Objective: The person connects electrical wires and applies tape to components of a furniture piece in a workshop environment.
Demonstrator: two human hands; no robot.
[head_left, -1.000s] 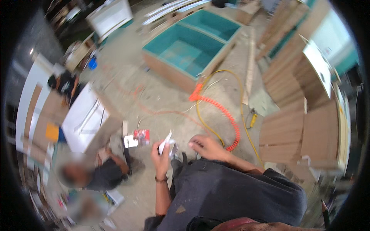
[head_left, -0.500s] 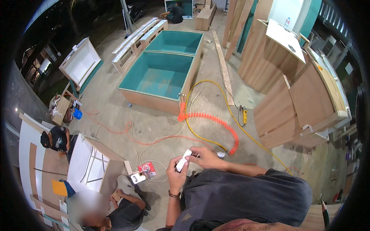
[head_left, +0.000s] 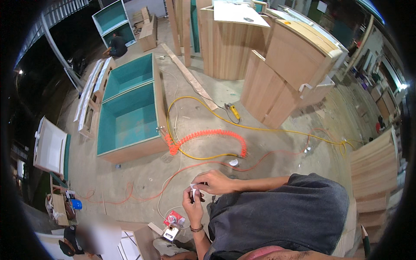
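My two hands meet low in the middle of the view, in front of my dark shirt. A small white piece (head_left: 193, 187), thin and paper-like, is pinched between their fingertips; its exact kind is too small to tell. My left hand (head_left: 194, 207), with a dark bracelet at the wrist, holds it from below, fingers closed and pointing up. From the right, my right hand (head_left: 214, 182) comes in nearly level, its thumb and fingers closed on the upper end. The fingers hide much of the white piece.
A wooden cabinet with teal compartments (head_left: 161, 104) lies ahead left. A coiled orange hose (head_left: 212, 132), yellow hose (head_left: 277, 129) and yellow grinder (head_left: 234, 112) are on the floor. Wooden cabinets (head_left: 277, 86) stand right. A red packet (head_left: 174, 218) lies near co-workers at lower left.
My view has swung right, so the surroundings sit farther left. The white piece showed a long broad face earlier; now only a narrower part shows between my fingertips.
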